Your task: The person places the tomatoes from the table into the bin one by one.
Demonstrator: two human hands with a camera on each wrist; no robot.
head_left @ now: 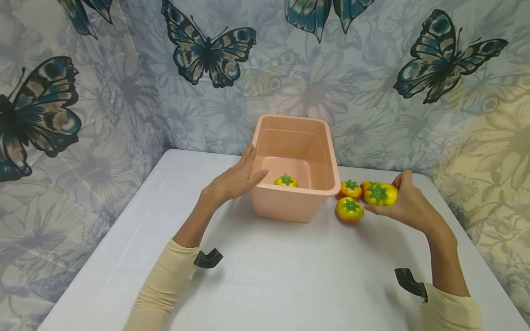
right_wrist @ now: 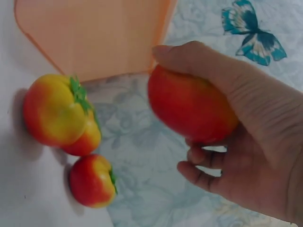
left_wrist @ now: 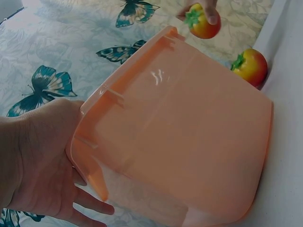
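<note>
A peach-coloured plastic bin [head_left: 296,202] stands on the table, one red-and-yellow tomato [head_left: 285,180] with a green calyx inside it. My left hand [head_left: 233,181] rests against its near left corner, thumb at the rim and straight fingers along the side; the left wrist view shows the fingers [left_wrist: 92,201] stretched out past the rim. To the right of the bin, my right hand [head_left: 407,202] grips a tomato [right_wrist: 189,104] between thumb and fingers, raised above the table. Beside that hand lie three more tomatoes, among them a front one [head_left: 349,210] and one near the bin [head_left: 350,188].
The white table [head_left: 265,276] ends at a wall of floral cloth [head_left: 232,110] printed with butterflies. Dark curved pieces [head_left: 209,258] stick out from both sleeves at the wrists.
</note>
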